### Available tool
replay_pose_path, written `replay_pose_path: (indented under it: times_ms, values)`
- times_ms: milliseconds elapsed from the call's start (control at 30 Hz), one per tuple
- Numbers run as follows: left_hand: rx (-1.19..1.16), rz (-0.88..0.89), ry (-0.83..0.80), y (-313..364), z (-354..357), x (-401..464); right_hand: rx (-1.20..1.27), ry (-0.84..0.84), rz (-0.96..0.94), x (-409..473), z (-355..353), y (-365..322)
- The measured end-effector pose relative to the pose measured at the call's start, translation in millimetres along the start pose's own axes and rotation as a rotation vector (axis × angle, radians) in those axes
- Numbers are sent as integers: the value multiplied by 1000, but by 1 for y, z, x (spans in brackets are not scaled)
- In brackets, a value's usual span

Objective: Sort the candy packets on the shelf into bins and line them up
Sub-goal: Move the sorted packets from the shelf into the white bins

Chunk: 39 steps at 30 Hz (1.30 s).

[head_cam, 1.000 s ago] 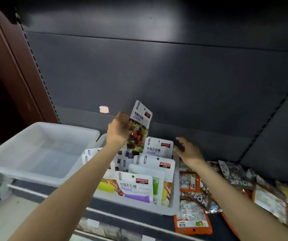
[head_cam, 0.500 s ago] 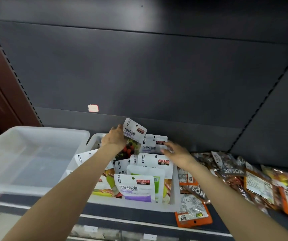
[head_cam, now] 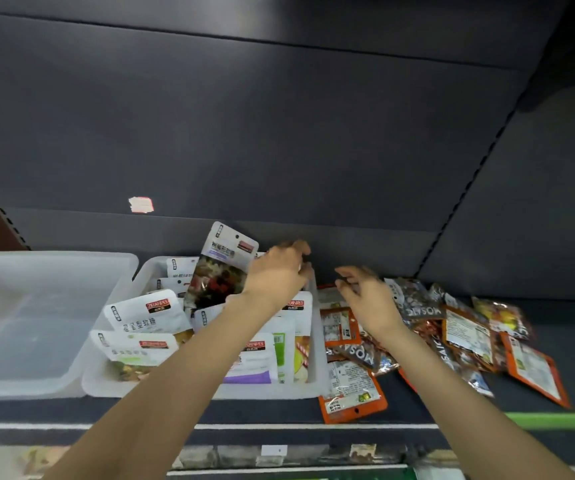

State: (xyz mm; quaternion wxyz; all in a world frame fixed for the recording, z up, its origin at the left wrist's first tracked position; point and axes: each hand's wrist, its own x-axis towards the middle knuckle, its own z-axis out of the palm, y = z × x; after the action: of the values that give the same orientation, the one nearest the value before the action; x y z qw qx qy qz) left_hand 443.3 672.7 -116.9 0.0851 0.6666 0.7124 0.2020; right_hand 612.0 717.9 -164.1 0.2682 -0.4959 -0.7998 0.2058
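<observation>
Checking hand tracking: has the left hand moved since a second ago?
Yes. The left hand went from the filled bin's left-back area to its right back corner.

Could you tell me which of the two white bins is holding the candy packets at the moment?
The right-hand bin, beside the loose packets, holds them; the left bin shows none.

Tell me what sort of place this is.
Probably a shop aisle: dark metal shelving with slotted uprights, price-tag strip along the shelf edge, and loose orange and brown snack packets beside a white plastic bin.
</observation>
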Motion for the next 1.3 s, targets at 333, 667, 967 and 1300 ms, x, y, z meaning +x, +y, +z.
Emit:
replay_pose_path:
  times_ms: [333, 667, 967, 1300]
  values:
    - [-171, 44, -129, 97, 108, 17, -147, -88, 214, -25, -39, 112]
    - [-31, -384, -200, 72, 199, -11, -438, -441, 144, -5, -36, 193]
    - [69, -265, -61, 84, 194, -16, -489, -91, -123, -9, -43, 197]
    - [173, -293, 270, 118, 137, 0, -279, 240, -195, 0, -84, 171]
